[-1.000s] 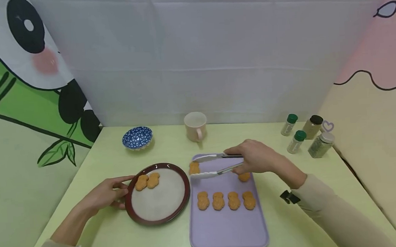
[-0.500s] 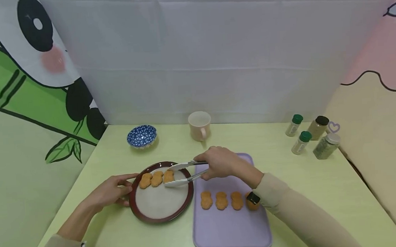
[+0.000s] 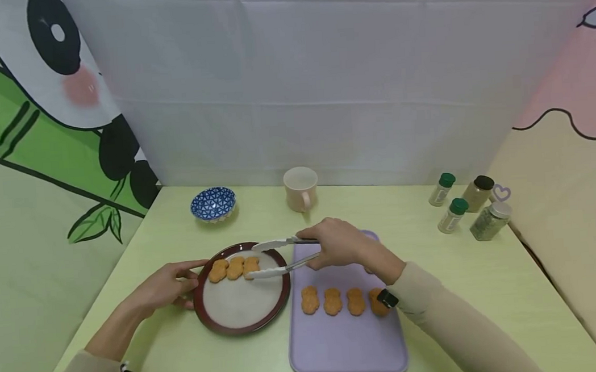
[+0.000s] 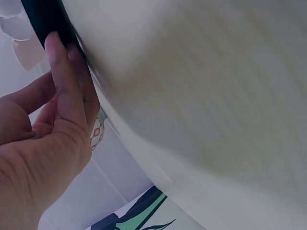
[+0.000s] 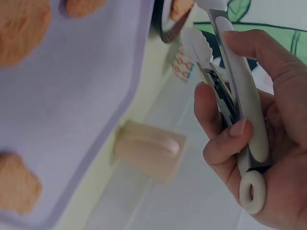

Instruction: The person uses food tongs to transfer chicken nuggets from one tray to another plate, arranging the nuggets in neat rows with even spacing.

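My right hand holds a pair of tongs, their arms spread apart over the right part of a brown-rimmed plate. Three brown, peanut-shaped cookies lie in a row on the plate; the rightmost cookie is between the tong tips, the lower tip overlapping its edge. At the plate's left, my left hand grips the rim, its fingertips at the dark edge in the left wrist view. A purple tray beside the plate bears a row of several cookies. My right arm partly covers another cookie behind that row.
A blue patterned bowl and a pink mug stand at the back of the table. Several spice jars are grouped at the back right. A pale cloth wall rises behind the table.
My right hand carried a cookie in the tongs from the tray leftward to the plate. There the tongs spread and shifted slightly right, leaving the cookie beside the other two. My left hand stayed at the rim.
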Available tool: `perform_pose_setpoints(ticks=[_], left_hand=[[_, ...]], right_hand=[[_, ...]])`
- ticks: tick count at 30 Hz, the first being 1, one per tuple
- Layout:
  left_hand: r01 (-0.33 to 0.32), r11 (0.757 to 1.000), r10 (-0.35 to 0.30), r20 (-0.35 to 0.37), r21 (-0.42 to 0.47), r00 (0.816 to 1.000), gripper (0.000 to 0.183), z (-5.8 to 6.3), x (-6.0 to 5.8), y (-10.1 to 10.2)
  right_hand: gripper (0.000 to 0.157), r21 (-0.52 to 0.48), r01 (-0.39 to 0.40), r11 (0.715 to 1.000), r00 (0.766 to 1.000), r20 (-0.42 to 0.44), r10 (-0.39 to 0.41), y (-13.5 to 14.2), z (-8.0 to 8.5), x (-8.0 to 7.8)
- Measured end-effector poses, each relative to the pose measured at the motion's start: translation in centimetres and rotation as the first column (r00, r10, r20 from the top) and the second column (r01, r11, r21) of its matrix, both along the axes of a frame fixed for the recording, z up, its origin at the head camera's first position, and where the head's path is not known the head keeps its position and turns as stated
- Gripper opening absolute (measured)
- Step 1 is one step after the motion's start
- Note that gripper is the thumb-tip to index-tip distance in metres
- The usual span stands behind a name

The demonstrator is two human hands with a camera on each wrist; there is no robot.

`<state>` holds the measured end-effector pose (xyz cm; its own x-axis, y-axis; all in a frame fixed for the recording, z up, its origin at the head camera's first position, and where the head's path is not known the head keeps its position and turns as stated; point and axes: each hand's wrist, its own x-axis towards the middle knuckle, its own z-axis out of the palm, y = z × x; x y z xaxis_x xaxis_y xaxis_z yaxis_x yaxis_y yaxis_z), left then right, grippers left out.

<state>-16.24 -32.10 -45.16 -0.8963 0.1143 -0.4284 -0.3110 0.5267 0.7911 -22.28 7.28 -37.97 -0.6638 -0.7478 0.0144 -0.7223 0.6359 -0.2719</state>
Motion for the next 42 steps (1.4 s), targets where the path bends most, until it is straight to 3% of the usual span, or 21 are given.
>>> perform_pose_setpoints(ticks=[8, 14, 19, 35, 42], left_hand=[[-0.001, 1.0, 0.001, 0.003, -0.009, 1.0, 0.052, -0.3, 0.0, -0.4], [-0.002, 1.0, 0.002, 0.004, -0.006, 1.0, 0.052, -0.3, 0.1, -0.7], [0.001, 1.0, -0.001, 0.0, -0.009, 1.0, 0.052, 0.0, 0.1, -0.9], [0.005, 1.0, -0.004, 0.01, -0.02, 1.0, 0.052, -0.4, 0.0, -0.7], [0.01, 1.0, -0.01, 0.015, -0.023, 1.0, 0.052, -0.6, -0.3, -0.3]], right_hand=[[0.06, -0.024, 0.058, 0.998, 0.998, 0.001, -0.058, 8.0, 2.6, 0.9], [0.059, 0.093, 0.133, 0.987, 0.991, 0.012, -0.135, 15.1, 3.2, 1.4], [0.057, 0.161, 0.146, 0.976, 0.988, 0.034, -0.153, 18.8, 2.8, 1.5], [0.055, 0.186, 0.141, 0.972, 0.989, 0.012, -0.145, 20.8, 1.5, 1.4], [0.053, 0.118, 0.146, 0.982, 0.989, -0.005, -0.146, 18.7, 2.3, 1.7]])
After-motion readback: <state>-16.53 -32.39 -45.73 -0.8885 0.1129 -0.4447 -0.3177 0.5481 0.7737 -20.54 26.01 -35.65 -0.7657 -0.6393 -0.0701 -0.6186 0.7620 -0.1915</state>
